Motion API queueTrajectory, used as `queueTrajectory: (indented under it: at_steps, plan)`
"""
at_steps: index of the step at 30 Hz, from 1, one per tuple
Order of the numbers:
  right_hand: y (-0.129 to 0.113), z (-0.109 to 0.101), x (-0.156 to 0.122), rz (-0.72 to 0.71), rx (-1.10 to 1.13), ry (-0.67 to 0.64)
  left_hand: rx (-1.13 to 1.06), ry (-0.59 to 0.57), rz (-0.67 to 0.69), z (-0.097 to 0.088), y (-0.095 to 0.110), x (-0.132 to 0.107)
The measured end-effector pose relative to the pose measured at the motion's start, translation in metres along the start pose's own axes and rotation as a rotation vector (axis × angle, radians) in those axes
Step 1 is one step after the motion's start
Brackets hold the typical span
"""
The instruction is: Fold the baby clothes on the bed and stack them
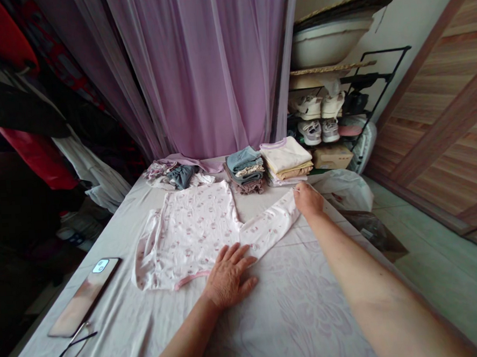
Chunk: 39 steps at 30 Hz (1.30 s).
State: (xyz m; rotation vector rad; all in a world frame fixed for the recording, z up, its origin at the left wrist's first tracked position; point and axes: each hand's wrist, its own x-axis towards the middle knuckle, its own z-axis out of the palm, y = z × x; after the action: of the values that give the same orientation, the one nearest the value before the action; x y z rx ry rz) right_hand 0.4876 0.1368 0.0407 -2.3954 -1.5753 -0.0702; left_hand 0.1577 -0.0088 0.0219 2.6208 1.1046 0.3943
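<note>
Pinching the cuff [292, 203] of a printed long-sleeved top [193, 230], the right hand [307, 198] holds that sleeve out straight across the bed [295, 309]! The left hand [228, 276] sits flat on the top's lower edge, fingers spread and released. The top lies spread just below stacks of folded clothes [257, 166], with a phone [84, 298] off to its left.

No readable text anywhere; any marks on the cardboard box [329, 157] seem too blurred.
</note>
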Motion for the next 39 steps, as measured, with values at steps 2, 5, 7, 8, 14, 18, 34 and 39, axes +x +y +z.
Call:
queueTrajectory:
  at_steps: [2,5,7,8,14,18,34,39]
  plan:
    - [0.005,0.002,0.001,0.030,0.018,0.025,0.000,-0.010,0.000,0.000,0.000,0.000]
    - [0.012,0.007,0.002,0.070,0.025,0.016,0.007,-0.039,-0.018,-0.001,0.001,0.000]
    - [0.013,0.008,0.001,0.065,0.028,0.037,0.010,-0.053,-0.028,-0.002,0.001,0.000]
    - [0.012,0.009,-0.001,0.051,0.031,0.059,0.011,-0.054,-0.029,-0.002,0.001,0.000]
    - [-0.003,0.012,-0.039,-0.323,0.223,0.307,0.015,-0.058,-0.028,-0.001,0.000,0.001]
    - [0.007,0.017,-0.069,-0.243,0.342,0.253,0.015,-0.015,-0.022,0.003,0.000,0.001]
    - [0.003,0.018,-0.130,-0.706,0.416,0.065,-0.179,0.323,-0.113,0.010,-0.005,0.009]
    - [-0.021,0.014,-0.143,-0.770,0.296,0.140,-0.263,0.331,-0.172,0.006,-0.003,0.011]
